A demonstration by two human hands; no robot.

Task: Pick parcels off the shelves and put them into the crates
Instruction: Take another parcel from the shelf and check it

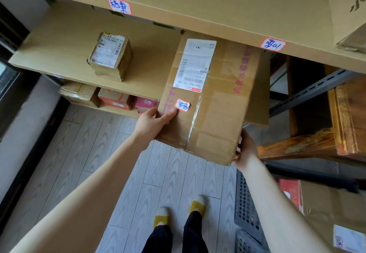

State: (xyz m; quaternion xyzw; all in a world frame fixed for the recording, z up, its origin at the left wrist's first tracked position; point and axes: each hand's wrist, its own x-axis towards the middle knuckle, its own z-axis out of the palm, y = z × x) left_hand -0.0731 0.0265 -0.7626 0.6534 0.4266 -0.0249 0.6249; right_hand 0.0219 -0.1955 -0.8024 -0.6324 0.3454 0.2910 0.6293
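Note:
A large brown cardboard parcel (pixel 215 104) with a white shipping label and a small red-edged sticker juts out over the front edge of the middle shelf (pixel 65 44). My left hand (pixel 154 122) grips its near left corner, thumb on top. My right hand (pixel 245 149) holds its near right corner from the side and below. A dark plastic crate (pixel 245 205) stands on the floor at the lower right, with cardboard boxes (pixel 334 209) in it.
A small taped parcel (pixel 111 56) sits further left on the same shelf. Several parcels (pixel 112 98) lie on the shelf below. A top shelf (pixel 198 1) overhangs, with a box (pixel 348 9) at its right end. Wooden furniture (pixel 326 122) stands right. My feet (pixel 178 211) are on grey floorboards.

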